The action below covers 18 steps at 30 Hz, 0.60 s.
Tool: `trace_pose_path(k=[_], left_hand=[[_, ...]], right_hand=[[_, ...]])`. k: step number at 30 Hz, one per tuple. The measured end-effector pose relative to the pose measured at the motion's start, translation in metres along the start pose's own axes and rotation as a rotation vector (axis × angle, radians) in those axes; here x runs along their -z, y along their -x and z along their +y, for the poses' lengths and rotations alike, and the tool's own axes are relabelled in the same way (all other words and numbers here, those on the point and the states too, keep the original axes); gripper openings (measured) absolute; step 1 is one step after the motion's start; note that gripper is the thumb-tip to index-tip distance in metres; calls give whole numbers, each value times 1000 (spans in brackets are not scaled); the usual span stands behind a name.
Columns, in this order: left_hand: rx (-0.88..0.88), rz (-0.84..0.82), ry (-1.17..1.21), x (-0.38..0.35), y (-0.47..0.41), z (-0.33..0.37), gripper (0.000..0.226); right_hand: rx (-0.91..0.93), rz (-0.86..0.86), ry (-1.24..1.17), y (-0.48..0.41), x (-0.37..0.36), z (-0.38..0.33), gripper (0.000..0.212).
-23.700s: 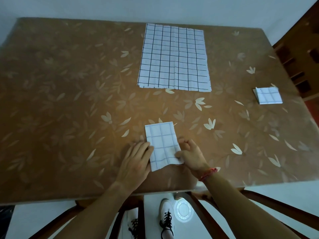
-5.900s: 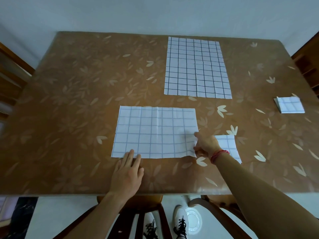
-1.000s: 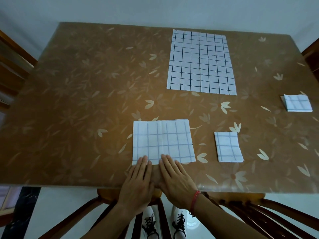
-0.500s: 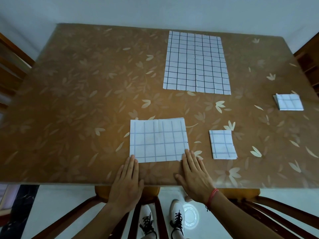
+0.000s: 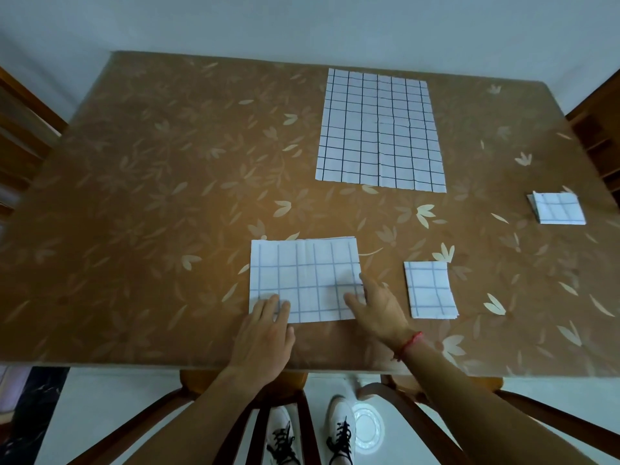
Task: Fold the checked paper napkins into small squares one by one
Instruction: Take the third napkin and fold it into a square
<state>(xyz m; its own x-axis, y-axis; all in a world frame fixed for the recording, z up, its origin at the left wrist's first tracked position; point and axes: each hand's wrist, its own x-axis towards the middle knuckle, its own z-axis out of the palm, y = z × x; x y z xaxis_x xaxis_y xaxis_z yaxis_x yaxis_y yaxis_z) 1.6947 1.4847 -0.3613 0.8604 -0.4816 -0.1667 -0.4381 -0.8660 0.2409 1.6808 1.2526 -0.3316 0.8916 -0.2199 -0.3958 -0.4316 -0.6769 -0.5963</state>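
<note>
A half-folded checked napkin (image 5: 303,275) lies flat near the table's front edge. My left hand (image 5: 265,330) rests flat on its near left corner, fingers spread. On the napkin's near right corner, fingers apart, presses my right hand (image 5: 375,308). A small folded square napkin (image 5: 430,290) sits just right of my right hand. Another folded square (image 5: 558,212) lies at the far right edge. A pile of unfolded checked napkins (image 5: 379,129) lies at the back of the table.
The brown table (image 5: 151,196) has a leaf-patterned cover. Wooden chairs stand at the left (image 5: 20,129), at the right (image 5: 600,122) and below the front edge (image 5: 241,391). My feet in white shoes (image 5: 340,431) show on the floor.
Both hands moved forward from just before the napkin's near edge onto its two near corners. The camera view shifted slightly.
</note>
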Motion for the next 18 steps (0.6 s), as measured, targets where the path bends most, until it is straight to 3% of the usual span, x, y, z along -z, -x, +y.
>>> trace_pose_path(k=[3,8,14,18], left_hand=[[-16,4,46,1,-3,-2,45],[-3,13,84,4,-3,-2,44],[15,17,104,6,-3,0,42],[34,12,121,7,-3,0,43]], right_hand=[[-216,67,-262,-22,10,-7,22],[-386,94,-530,-45,24,-10,31],[-477,25,-620,-56,23,-13,36],[-475,-2,-563,-65,24,-15,25]])
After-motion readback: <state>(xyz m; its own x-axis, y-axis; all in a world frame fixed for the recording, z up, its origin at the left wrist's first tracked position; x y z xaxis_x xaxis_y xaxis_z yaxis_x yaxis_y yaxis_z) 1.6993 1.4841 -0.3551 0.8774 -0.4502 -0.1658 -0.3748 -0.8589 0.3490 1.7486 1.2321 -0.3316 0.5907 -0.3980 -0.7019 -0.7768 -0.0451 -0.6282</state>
